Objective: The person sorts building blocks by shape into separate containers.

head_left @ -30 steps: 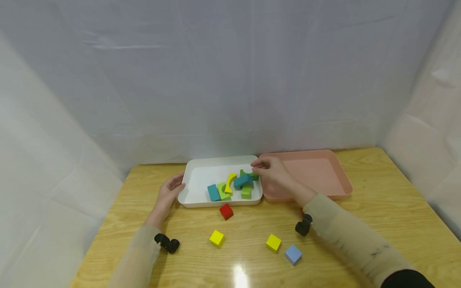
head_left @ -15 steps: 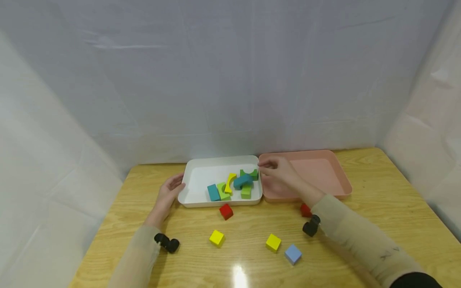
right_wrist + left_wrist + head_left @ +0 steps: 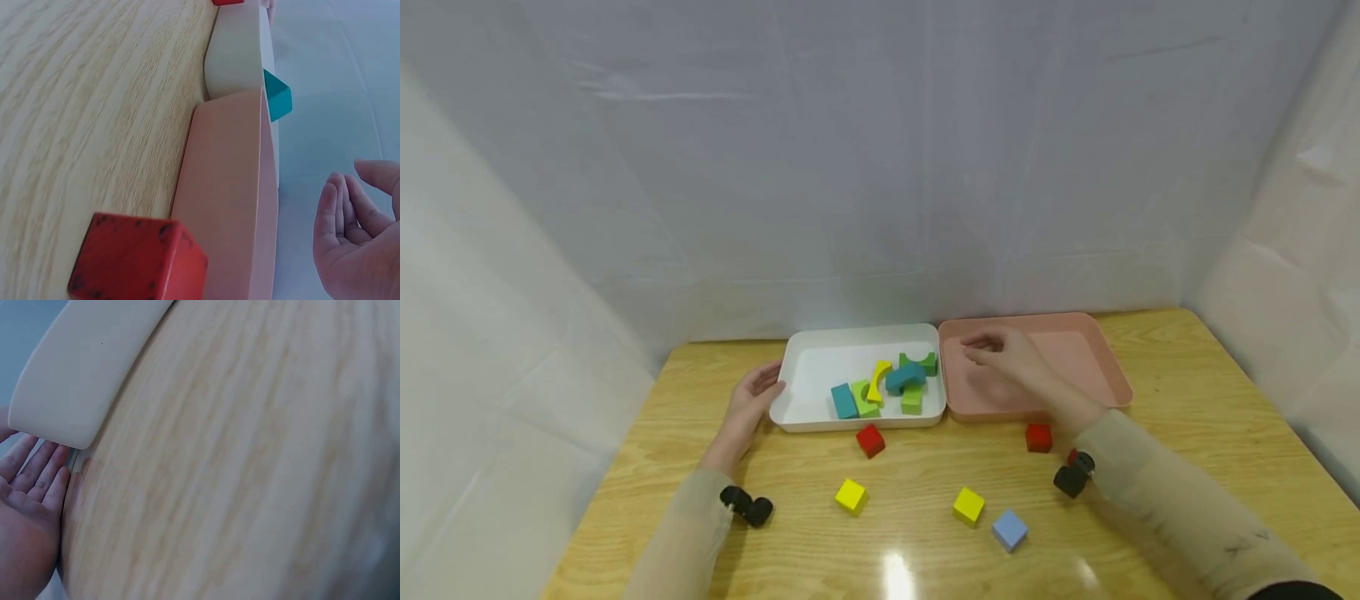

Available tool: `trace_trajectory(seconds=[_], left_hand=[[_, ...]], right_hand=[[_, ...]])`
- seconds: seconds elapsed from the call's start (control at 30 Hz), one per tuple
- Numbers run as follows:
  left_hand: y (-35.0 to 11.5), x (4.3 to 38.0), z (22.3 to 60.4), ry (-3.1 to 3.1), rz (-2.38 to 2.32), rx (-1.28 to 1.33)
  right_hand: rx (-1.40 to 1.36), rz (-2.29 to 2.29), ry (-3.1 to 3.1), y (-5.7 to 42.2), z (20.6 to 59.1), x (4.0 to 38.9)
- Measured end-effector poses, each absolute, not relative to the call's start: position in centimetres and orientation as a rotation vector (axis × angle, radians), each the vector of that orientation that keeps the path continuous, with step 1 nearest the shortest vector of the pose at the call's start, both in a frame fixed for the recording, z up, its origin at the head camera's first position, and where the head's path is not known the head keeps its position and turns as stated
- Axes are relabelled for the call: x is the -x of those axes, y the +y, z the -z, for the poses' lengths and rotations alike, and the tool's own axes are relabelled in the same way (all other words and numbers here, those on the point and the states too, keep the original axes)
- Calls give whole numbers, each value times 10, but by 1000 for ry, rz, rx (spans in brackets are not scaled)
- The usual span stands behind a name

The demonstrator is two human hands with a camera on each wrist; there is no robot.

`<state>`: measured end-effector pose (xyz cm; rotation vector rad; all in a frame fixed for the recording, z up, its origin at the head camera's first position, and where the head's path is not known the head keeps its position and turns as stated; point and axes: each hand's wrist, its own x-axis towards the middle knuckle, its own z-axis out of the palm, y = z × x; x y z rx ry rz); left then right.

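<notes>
My left hand [image 3: 752, 398] holds the left end of a white tray [image 3: 820, 335], thumb at the rim and fingers along the outside and under the end. The left wrist view shows those fingers [image 3: 40, 469] against the tray's end wall. My right hand [image 3: 1011, 357] hovers above the left part of a pink tray [image 3: 1075, 358], fingers loosely bent with nothing between them. In the white tray's right half lie a teal block [image 3: 844, 402], a light green notched block [image 3: 865, 404], a yellow arch [image 3: 880, 382], a teal arch [image 3: 905, 377] and green pieces.
In front of the trays lie red cubes [image 3: 870, 441] [image 3: 1038, 437], two yellow cubes [image 3: 852, 497] [image 3: 968, 507] and a light blue cube [image 3: 1010, 531]. Another bit of red shows beside the right wrist camera [image 3: 1073, 475]. White sheeting [image 3: 880, 167] stands behind the wooden table [image 3: 805, 550].
My right hand has drawn away rightward from the white tray's right end to over the pink tray, uncovering the green arch and a red cube. My left hand stays at the white tray.
</notes>
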<state>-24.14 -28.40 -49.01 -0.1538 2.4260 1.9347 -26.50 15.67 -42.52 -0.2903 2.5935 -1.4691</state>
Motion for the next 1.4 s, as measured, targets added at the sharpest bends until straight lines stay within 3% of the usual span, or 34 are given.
trace_trajectory(seconds=[0.57,0.93,1.4], left_hand=[[-286,243,492,2434,-1913,167],[-287,241,491,2445,-1899,188],[-290,240,491,2443,-1898,184]], right_hand=[[189,1429,2631,207,427,257],[350,1568,2759,243,427,257],[89,1687,2577,279,432,255]])
